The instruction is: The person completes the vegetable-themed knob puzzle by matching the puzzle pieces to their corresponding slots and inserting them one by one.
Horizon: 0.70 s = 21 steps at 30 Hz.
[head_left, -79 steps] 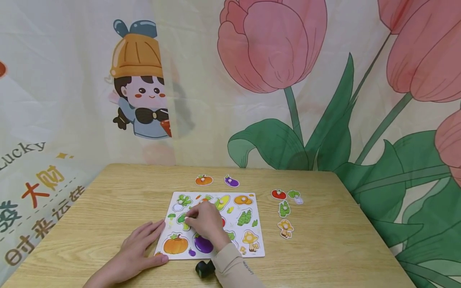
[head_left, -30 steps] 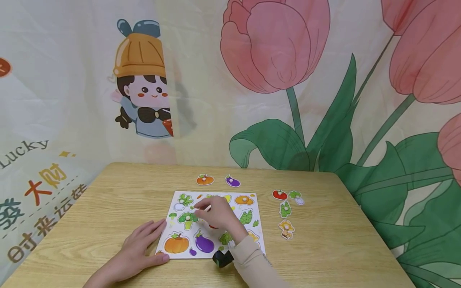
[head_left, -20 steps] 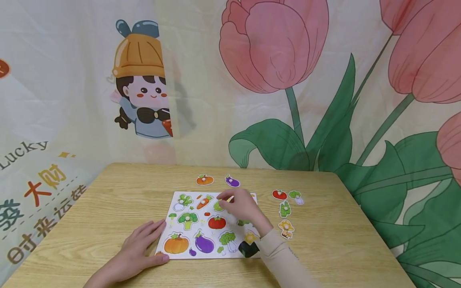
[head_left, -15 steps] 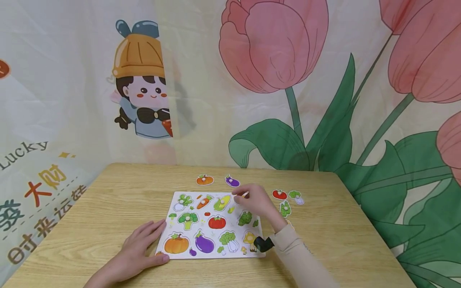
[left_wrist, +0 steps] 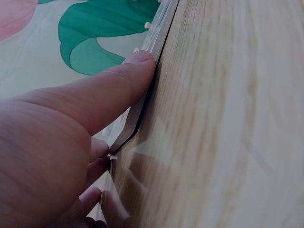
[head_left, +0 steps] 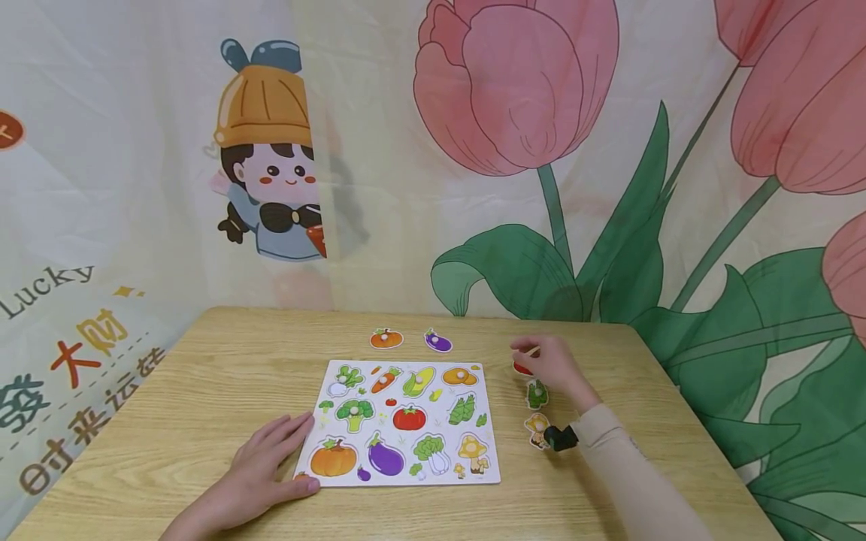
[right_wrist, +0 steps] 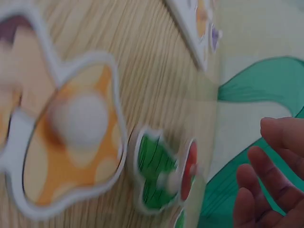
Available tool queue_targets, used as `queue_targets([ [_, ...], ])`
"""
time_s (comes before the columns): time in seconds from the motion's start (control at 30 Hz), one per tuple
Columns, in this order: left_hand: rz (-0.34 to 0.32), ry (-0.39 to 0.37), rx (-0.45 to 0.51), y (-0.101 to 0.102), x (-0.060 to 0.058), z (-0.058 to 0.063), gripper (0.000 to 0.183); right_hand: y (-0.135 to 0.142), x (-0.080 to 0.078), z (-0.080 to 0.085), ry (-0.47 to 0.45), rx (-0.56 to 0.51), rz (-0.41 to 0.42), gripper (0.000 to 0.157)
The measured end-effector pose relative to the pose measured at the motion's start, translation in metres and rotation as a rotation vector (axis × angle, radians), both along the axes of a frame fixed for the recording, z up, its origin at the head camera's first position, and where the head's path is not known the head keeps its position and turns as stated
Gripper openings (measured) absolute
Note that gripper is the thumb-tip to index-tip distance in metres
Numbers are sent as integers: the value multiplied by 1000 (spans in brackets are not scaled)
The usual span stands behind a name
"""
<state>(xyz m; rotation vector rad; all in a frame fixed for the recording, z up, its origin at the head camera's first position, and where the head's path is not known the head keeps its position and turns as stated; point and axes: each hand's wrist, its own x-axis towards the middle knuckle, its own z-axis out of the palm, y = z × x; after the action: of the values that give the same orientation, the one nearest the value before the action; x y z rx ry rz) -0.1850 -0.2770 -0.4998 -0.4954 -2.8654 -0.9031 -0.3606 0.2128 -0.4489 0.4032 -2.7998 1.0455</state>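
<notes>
A white vegetable puzzle board lies flat on the table. My left hand rests at its left side, the thumb on the board's edge near the front corner and the fingers stretched along the side. Knobbed radish, carrot, corn and broccoli pieces sit in the board. To the right, my right hand hovers over a loose tomato piece. Its fingers are loosely bent and hold nothing; a gap to the tomato shows in the right wrist view. The hand hides the leafy cabbage piece in the head view.
A green knobbed piece and a mushroom piece lie right of the board. Behind it are a pumpkin piece and an eggplant piece. A black wrist camera hangs under the right wrist. A printed curtain stands behind the table.
My right hand has left the broccoli piece, passed rightward over the carrot, corn and orange pictures, and reached the loose tomato piece. The left hand has stayed at the board's side.
</notes>
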Motion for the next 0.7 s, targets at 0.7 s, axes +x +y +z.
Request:
queue_targets([
  [0.7, 3, 6, -11, 1, 1, 2, 97, 27, -20, -18, -103, 101, -37, 19],
])
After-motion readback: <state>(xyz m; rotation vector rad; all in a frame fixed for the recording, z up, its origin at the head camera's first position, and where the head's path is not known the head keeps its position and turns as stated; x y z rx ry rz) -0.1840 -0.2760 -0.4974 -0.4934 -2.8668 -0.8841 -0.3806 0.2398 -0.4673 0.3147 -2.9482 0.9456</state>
